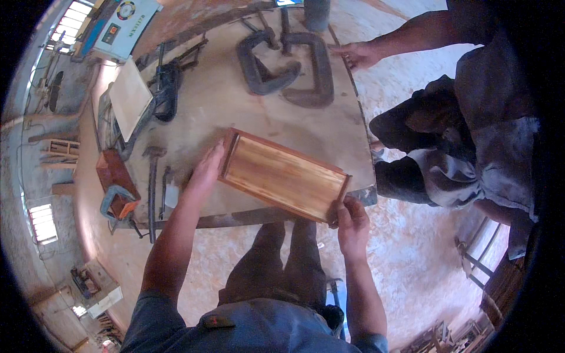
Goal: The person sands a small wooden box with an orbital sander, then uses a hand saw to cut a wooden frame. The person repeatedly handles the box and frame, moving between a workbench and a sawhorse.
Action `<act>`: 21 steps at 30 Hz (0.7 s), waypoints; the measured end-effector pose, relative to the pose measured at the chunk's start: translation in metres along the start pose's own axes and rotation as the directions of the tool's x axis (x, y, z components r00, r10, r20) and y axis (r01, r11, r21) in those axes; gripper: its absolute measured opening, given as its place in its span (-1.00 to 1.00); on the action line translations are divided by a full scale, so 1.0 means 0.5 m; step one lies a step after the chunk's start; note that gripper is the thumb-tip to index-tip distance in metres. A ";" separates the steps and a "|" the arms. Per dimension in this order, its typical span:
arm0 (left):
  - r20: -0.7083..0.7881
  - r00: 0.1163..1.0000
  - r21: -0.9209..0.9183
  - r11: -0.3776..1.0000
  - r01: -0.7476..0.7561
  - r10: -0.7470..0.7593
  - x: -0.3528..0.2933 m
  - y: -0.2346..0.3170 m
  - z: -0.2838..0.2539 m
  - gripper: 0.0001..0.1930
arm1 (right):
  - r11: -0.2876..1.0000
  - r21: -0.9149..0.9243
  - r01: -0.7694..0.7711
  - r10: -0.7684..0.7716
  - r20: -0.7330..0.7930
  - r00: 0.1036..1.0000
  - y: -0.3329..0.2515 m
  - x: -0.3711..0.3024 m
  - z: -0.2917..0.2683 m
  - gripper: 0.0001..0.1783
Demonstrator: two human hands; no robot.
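Note:
A shallow rectangular wooden tray (282, 175), with a pale streaked panel inside a darker reddish frame, is held at a slant over the front edge of the workbench. At its left end is my left hand (210, 166), fingers lying along the outer side, the thumb not clearly seen. My right hand (354, 228) grips the near right corner, thumb and fingers closed round the frame. What is under the tray is hidden.
Two large C-clamps (268, 65) lie toward the bench's (206, 112) far side. Along the left are a hammer (153, 176), a pale board (129, 97) and a reddish wooden box (115, 176) with a clamp (120, 203). A co-worker's hand (360, 56) touches the right edge.

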State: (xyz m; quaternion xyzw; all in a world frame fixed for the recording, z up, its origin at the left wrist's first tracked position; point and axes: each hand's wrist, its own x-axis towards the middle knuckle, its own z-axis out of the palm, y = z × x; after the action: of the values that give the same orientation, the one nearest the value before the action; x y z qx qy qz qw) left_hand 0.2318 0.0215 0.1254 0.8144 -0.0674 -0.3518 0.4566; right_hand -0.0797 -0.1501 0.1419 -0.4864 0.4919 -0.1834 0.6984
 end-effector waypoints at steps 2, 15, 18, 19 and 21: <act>0.052 0.999 -0.010 1.000 0.002 -0.001 0.013 -0.017 -0.003 -0.43 | 0.997 -0.057 0.050 -0.049 0.020 0.999 0.027 0.008 0.001 -0.82; 0.254 0.966 -0.174 0.980 0.099 -0.053 -0.010 0.024 0.004 -0.36 | 0.930 -0.351 0.110 -0.130 -0.034 0.991 -0.006 0.006 0.021 -0.81; 0.228 0.972 -0.049 0.997 0.061 -0.049 0.001 -0.004 -0.009 -0.34 | 0.847 -0.490 0.206 -0.227 0.017 0.974 -0.001 0.009 0.020 -0.84; 0.240 0.970 -0.035 0.998 0.051 -0.041 0.009 -0.019 -0.018 -0.34 | 0.851 -0.485 0.200 -0.227 0.004 0.974 0.004 0.010 0.025 -0.84; 0.263 0.965 -0.010 1.000 0.026 -0.023 0.021 -0.023 -0.030 -0.33 | 0.855 -0.474 0.211 -0.233 0.011 0.972 0.005 0.009 0.024 -0.83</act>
State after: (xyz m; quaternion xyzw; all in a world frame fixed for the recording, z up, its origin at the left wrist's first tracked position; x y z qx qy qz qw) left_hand 0.2466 0.0340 0.1159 0.7584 -0.1150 -0.4625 0.4446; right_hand -0.0675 -0.1464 0.1381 -0.6908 0.4786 -0.1487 0.5212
